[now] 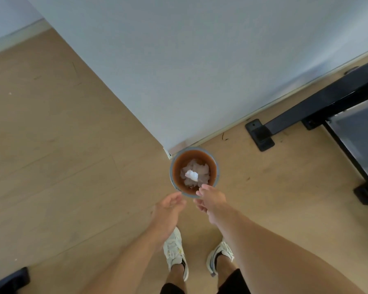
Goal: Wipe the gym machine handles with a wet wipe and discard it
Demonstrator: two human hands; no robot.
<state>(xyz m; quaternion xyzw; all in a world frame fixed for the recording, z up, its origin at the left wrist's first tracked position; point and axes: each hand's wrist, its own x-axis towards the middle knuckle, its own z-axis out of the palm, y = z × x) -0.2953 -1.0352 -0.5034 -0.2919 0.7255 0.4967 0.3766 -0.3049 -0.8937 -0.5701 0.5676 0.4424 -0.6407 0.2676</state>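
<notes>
A round waste bin [214, 164] with a grey rim and brown inside stands on the floor at the wall corner. Crumpled tissues fill its bottom, and a bright white wet wipe [191, 174] lies on top of them. My right hand [211, 201] hovers over the bin's near rim with fingers apart and nothing in it. My left hand [168, 211] is just left of the bin's near edge, fingers loosely spread and empty. No machine handle is in view.
The black frame of a gym machine [319, 107] with a grey panel sits on the wooden floor at the right. A white wall corner [166, 148] juts out behind the bin. A dark object [11, 280] lies bottom left. My two shoes [175, 251] stand below the bin.
</notes>
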